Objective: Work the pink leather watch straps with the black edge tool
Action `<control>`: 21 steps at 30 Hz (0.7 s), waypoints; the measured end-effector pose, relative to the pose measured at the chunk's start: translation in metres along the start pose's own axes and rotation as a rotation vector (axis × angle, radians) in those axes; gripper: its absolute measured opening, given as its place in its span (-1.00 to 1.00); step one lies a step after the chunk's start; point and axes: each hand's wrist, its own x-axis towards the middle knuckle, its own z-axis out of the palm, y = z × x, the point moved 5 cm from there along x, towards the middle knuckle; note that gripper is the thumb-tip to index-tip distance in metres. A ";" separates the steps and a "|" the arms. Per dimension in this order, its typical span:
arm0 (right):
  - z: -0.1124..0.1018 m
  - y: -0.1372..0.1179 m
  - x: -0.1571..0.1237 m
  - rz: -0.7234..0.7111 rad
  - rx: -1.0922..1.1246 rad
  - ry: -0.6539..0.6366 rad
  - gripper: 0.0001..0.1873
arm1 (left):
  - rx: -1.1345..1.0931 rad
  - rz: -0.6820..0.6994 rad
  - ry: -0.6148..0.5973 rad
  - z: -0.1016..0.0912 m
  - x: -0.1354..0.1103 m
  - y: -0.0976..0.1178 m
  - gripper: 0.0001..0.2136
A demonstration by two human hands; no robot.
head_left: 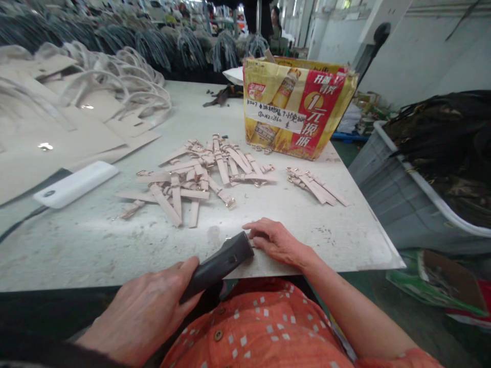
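My left hand is closed around a black handheld tool with a small button near its far end. Beside that end, my right hand has thumb and fingers bent in at a short pale strap, most of which the tool hides. Farther up the table lies a loose heap of pale buckle straps with shiny metal fittings. A smaller pile of similar straps rests to the right of it.
A yellow and red cardboard box stands at the back right of the table. At left are pale bag pieces with handles and a white corded device. Off the right edge is a grey bin of dark material.
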 end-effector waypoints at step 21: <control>-0.001 0.004 0.000 -0.002 0.045 -0.011 -0.28 | 0.142 -0.056 -0.001 0.003 -0.006 -0.009 -0.62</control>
